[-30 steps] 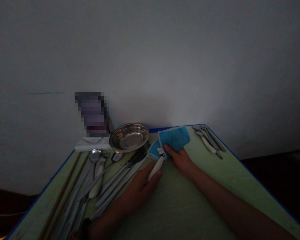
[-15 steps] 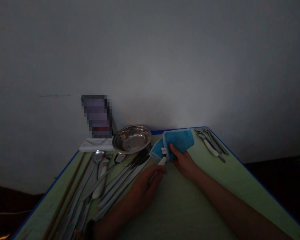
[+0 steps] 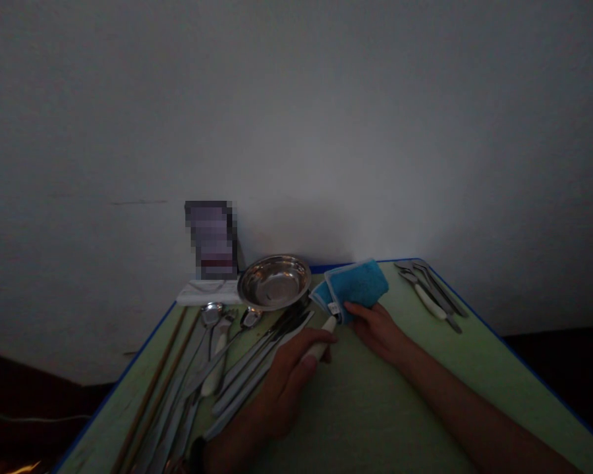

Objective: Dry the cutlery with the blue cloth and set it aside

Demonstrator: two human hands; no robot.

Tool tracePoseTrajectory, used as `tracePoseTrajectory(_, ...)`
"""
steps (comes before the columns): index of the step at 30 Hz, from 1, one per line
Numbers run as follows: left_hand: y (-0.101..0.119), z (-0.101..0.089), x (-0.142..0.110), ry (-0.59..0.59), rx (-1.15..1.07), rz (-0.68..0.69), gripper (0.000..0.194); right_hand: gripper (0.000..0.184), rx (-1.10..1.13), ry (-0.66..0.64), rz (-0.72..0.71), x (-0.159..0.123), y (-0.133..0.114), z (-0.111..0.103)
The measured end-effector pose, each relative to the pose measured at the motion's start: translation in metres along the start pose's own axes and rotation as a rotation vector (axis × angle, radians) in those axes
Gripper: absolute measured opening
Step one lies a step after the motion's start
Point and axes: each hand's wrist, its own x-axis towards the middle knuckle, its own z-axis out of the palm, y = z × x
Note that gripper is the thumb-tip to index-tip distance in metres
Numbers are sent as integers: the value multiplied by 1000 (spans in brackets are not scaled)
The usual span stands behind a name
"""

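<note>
White-handled utensil (image 3: 317,350) gripped in left hand (image 3: 290,378), long axis slanted forward-right into blue cloth (image 3: 360,283) held by right hand (image 3: 379,328); far end apparently wrapped.

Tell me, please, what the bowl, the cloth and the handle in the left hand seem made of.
Bowl: shiny metal, probably stainless steel, given its bright reflections.
Cloth: soft fabric, perhaps microfibre, with a matte, fuzzy-looking face.
Handle: likely plastic, looking smooth and pale, though dimness leaves that open.
</note>
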Motion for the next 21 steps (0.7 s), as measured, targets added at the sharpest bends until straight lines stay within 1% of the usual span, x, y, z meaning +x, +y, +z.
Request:
tracePoseTrajectory(1,1,-1,-1,-22,19,35,32,23,-2,-11,6,0,0,-1)
tracePoseTrajectory(3,3,0,-2,-48,53,59,30,24,-2,-24,8,0,-1,-1)
tracePoseTrajectory(5,2,3,-2,-23,25,43,29,24,3,-6,5,0,-1,-2)
tracePoseTrajectory(8,-7,9,-1,107,-88,-8,23,23,9,35,-13,2,-1,-4)
tracePoseTrajectory(10,-14,13,1,197,-105,-51,20,25,8,46,-30,3,0,-4)
tracePoseTrajectory(12,-20,14,3,232,-86,-79,22,27,9,49,-48,4,0,-5)
tracePoseTrajectory(15,-21,14,5,214,-45,-104,27,27,18,73,-60,5,1,-4)
tracePoseTrajectory(21,-7,9,4,134,5,-143,32,24,41,129,-60,6,4,-2)
